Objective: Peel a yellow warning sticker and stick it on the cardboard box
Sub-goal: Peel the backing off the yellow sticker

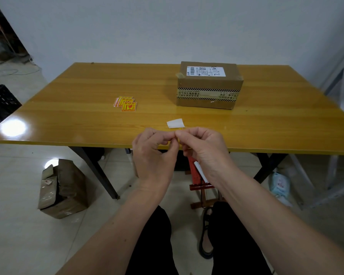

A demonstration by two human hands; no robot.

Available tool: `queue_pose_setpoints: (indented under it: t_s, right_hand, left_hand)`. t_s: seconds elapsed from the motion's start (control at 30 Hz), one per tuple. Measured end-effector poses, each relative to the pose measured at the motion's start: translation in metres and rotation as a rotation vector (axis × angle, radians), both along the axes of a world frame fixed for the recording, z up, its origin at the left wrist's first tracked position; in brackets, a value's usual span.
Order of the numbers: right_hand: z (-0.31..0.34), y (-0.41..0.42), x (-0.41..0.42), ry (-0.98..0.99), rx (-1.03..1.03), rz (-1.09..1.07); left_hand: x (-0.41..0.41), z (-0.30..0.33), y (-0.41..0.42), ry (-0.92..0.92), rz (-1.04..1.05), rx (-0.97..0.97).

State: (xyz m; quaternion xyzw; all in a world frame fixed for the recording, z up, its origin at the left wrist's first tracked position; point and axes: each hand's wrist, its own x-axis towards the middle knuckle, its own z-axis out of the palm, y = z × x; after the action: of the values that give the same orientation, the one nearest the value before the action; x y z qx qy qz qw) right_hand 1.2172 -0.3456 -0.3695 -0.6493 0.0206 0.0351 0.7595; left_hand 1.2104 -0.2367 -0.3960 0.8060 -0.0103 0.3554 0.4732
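Note:
My left hand (154, 153) and my right hand (204, 149) meet at the table's near edge, fingertips pinched together on a small yellow warning sticker (178, 140), of which only a thin edge shows. A white piece of backing paper (175, 123) lies on the table just beyond my fingers. A small pile of yellow and red warning stickers (126, 104) lies at the table's middle left. The cardboard box (209, 86), with a white shipping label on top and striped tape round it, stands at the back right.
The wooden table (77, 96) stands against a white wall. A torn cardboard box (62, 188) sits on the floor at the left, a black crate (0, 100) farther left. Under the table are a wooden stool (203, 187) and a plastic packet (279, 183).

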Motion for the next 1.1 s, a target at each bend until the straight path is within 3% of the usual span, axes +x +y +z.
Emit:
queue_pose_setpoints:
  t_s: [0.37,0.63,0.9,1.1]
  right_hand:
    - [0.0004,-0.0006,-0.0003,0.001,-0.015,-0.005]
    - [-0.0001,-0.0028,0.0058,0.069,0.165,-0.091]
    - [0.0023,-0.0031,0.0034,0.04,0.131,0.008]
    - [0.0022,0.0013,0.0003,0.05,0.068,0.121]
  left_hand:
    - [-0.0015,0.0009,0.003,-0.009,-0.034,-0.027]
    - [-0.0068,0.0001,0.004,0.089,-0.024,-0.12]
    - [-0.0029,-0.0049,0.0079,-0.133,-0.041,-0.071]
    - [0.0001,-0.0032,0.0078,-0.133,-0.023,-0.037]
